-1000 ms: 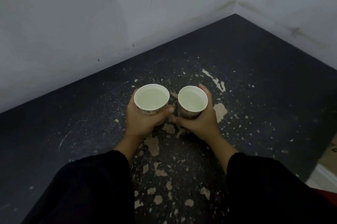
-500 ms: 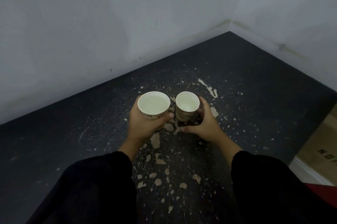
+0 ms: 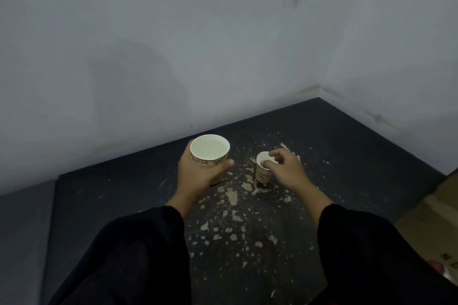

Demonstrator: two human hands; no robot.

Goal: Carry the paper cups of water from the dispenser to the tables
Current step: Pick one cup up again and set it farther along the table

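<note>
On the chipped black table [image 3: 347, 156], round paper cups [image 3: 263, 168] stand.

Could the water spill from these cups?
Yes, maybe. The cup in the left hand is full nearly to its rim, so a jolt could slop it. The right hand hangs over the small cup on the table; its fingers could knock it over.

Cup [image 3: 263, 170] on table [image 3: 347, 156] — right of held cup [image 3: 209, 153]

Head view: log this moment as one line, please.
left hand: holds filled cup above table | right hand: fingers open over second cup | second cup: upright on table
</note>
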